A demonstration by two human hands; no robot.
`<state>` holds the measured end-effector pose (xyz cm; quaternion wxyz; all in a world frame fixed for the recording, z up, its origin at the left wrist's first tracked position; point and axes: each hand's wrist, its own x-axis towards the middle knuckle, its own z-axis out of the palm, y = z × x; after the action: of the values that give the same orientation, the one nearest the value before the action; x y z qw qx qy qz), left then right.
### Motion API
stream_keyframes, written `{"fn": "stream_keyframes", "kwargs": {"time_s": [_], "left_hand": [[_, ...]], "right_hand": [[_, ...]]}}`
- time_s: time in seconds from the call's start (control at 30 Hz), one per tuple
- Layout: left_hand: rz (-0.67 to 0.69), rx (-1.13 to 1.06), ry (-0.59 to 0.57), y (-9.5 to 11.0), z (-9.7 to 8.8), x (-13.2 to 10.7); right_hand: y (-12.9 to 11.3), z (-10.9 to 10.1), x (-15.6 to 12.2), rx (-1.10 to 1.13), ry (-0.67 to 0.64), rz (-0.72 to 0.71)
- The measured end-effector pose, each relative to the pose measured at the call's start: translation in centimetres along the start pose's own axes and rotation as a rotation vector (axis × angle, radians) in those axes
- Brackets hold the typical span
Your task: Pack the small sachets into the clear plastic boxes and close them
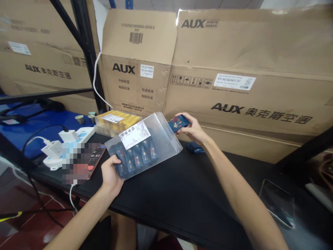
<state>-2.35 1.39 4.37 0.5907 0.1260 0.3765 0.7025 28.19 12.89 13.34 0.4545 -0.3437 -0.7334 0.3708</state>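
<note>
My left hand (111, 173) grips the lower end of a clear plastic pouch (161, 135) that is tilted on its side above the black table (182, 194). The pouch has a white label (134, 134) and holds several small dark blue packets (135, 156). My right hand (191, 130) pinches one dark blue packet (178, 123) right at the pouch's open end. One more blue packet (195, 148) lies on the table just below my right wrist.
Large AUX cardboard boxes (234, 80) stand along the back. A clear box of yellow items (117, 121), a white power strip with chargers (65, 142) and a phone (93, 158) lie at left. A clear flat sheet (278, 201) lies at right.
</note>
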Motion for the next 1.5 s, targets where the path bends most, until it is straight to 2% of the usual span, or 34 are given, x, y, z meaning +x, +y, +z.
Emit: {"fn": "stream_keyframes", "kwargs": {"time_s": [0.07, 0.23, 0.3, 0.37, 0.5, 0.63, 0.8, 0.9, 1.03, 1.13, 1.23, 1.3, 1.37, 1.43, 1.5], "left_hand": [[-0.001, -0.003, 0.0, 0.0, 0.0, 0.0], [-0.006, -0.006, 0.0, 0.1, 0.1, -0.1], [-0.013, -0.011, 0.004, 0.1, 0.2, -0.2], [-0.021, -0.018, 0.003, 0.1, 0.2, -0.2], [-0.028, 0.001, -0.005, 0.1, 0.2, -0.2], [-0.037, 0.015, 0.006, 0.1, 0.2, -0.2], [-0.064, 0.011, 0.019, 0.1, 0.3, -0.3], [-0.078, 0.026, 0.007, 0.1, 0.2, -0.2], [-0.09, 0.089, -0.021, -0.2, -0.2, -0.1], [-0.084, 0.12, -0.036, -0.4, -0.4, -0.2], [-0.081, 0.091, -0.034, -0.4, -0.3, -0.2], [-0.067, 0.057, -0.021, -0.2, -0.1, -0.1], [-0.039, 0.024, -0.009, 0.1, 0.0, -0.1], [-0.015, -0.002, -0.006, 0.3, 0.2, 0.0], [-0.011, -0.019, -0.01, 0.3, 0.2, 0.0]], "right_hand": [[-2.1, 0.0, -0.2, 0.2, 0.042, -0.047], [-5.1, 0.9, -0.8, 0.299, 0.167, -0.118], [-5.4, 1.2, -0.9, 0.305, 0.134, -0.103], [-5.6, 1.4, -1.1, 0.302, 0.044, -0.07], [-6.5, 2.1, -1.5, 0.115, -0.187, 0.012], [-8.3, 3.2, -2.2, -0.178, -0.235, 0.005], [-10.8, 4.4, -3.2, -0.174, -0.352, -0.094], [-11.5, 4.5, -3.6, -0.326, -0.354, -0.069], [-11.3, 4.4, -3.7, -0.607, -0.397, -0.08], [-10.7, 5.1, -3.6, -0.647, -0.426, -0.087], [-10.3, 5.7, -3.3, -0.531, -0.387, -0.059], [-10.1, 5.3, -3.0, -0.349, -0.261, -0.091], [-9.8, 3.7, -2.7, -0.218, -0.08, -0.148], [-8.9, 0.9, -2.4, -0.259, 0.024, -0.137], [-7.1, -2.7, -2.2, -0.487, -0.044, 0.069]]}}
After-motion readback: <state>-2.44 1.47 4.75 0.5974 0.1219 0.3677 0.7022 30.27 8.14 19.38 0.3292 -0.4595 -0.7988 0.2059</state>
